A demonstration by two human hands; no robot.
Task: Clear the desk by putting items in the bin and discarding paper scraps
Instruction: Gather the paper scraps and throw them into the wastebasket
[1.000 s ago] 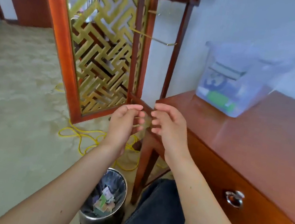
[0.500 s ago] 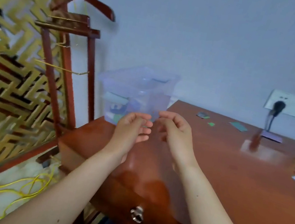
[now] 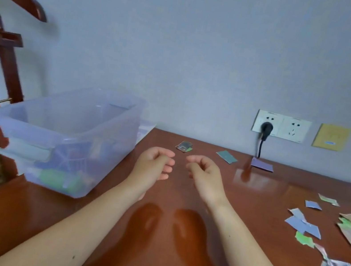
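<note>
Lengthwise, bin point(image 3: 100, 129) points toward wall point(image 3: 206, 56) — paper scraps point(image 3: 303, 225) scattered right.

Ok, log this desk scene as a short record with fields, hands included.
red-brown wooden desk: glossy, bare under the hands
left hand: fingers curled, holds nothing visible
right hand: likewise, beside it above the desk
clear plastic storage bin: at the desk's left end, items inside
torn coloured paper scraps: scattered at right, a few near the wall
</note>
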